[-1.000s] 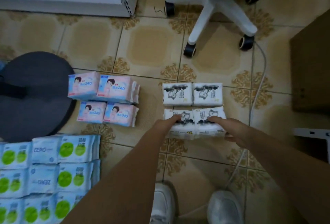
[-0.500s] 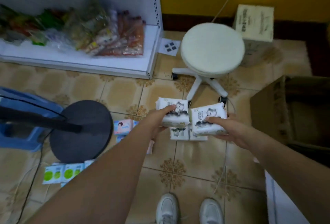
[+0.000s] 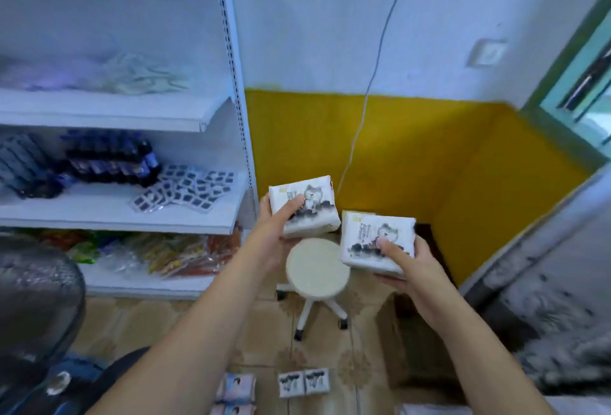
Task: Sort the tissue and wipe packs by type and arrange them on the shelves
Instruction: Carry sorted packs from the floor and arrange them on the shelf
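Left hand (image 3: 276, 228) grip clenched round a white soft-plastic tissue pack with a grey cartoon cat print (image 3: 305, 204), thumb on the printed face, fingers behind, pack held up in the air just right of the shelf upright. Right hand (image 3: 408, 261) grip clenched round a second white cat-print tissue pack (image 3: 377, 236), thumb on the front, fingers under the bottom edge; this pack sits lower and to the right of the first, near corners close, cannot tell if touching. Both packs face the camera, slightly tilted. Directly below and between the hands, a round cream-topped stool on a white wheeled base (image 3: 317, 266) stands on the patterned beige floor tiles (image 3: 264, 325). On the floor near the bottom edge, two more white cat-print packs (image 3: 304, 381) lie side by side, touching; left of them a stack of pink-and-blue packs (image 3: 236, 391), partly cut off. To the left, a white metal shelving unit (image 3: 115, 209): top visible shelf has blurred pale packets, middle shelf dark blue bottles or packets (image 3: 109, 160) plus small flat black-and-white sachets (image 3: 185, 186) scattered near the right end, bottom shelf colourful clear-wrapped snack bags (image 3: 158, 252). Far left foreground, a dark fan grille (image 3: 36, 285), blurred. Behind, a wall white above and yellow below (image 3: 396, 150), a thin cable (image 3: 373, 67) hanging down it. Brown cardboard box (image 3: 420, 342) on the floor at right, under the right forearm.
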A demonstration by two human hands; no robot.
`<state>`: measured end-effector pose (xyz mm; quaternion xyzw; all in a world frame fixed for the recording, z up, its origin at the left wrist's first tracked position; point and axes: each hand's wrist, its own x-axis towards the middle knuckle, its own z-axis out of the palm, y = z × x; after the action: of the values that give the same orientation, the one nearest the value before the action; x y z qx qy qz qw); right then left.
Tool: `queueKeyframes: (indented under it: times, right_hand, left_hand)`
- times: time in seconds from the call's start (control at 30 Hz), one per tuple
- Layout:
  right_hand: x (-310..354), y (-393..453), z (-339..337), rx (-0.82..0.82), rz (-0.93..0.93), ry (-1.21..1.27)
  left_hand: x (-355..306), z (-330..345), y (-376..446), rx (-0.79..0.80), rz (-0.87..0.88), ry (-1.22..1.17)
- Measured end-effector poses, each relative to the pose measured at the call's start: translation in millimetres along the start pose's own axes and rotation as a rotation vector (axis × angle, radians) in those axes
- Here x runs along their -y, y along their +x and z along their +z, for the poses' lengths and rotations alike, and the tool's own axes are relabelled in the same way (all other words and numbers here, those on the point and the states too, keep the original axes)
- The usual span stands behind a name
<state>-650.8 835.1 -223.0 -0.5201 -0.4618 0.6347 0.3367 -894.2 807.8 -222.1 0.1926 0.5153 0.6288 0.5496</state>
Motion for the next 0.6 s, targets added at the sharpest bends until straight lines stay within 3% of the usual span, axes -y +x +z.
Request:
queueKeyframes:
  times: [0.13, 0.3, 0.43, 0.6]
  right_hand:
    - [83, -72, -30, -0.127, -0.219, 0.034]
    - [130, -161, -77, -0.284, -0.368, 0.065]
    - [146, -233, -120, -0.42, -0.398, 0.027]
    - [139, -314, -198, -0.746, -0.411, -0.033]
  left_hand:
    - [-59, 59, -45, 0.136, 0.122, 0.104]
    - [-91, 148, -86, 0.317, 0.181, 0.142]
    - [-93, 224, -115, 0.491, 0.176, 0.156]
    - [-57, 327, -151, 0.725, 0.146, 0.238]
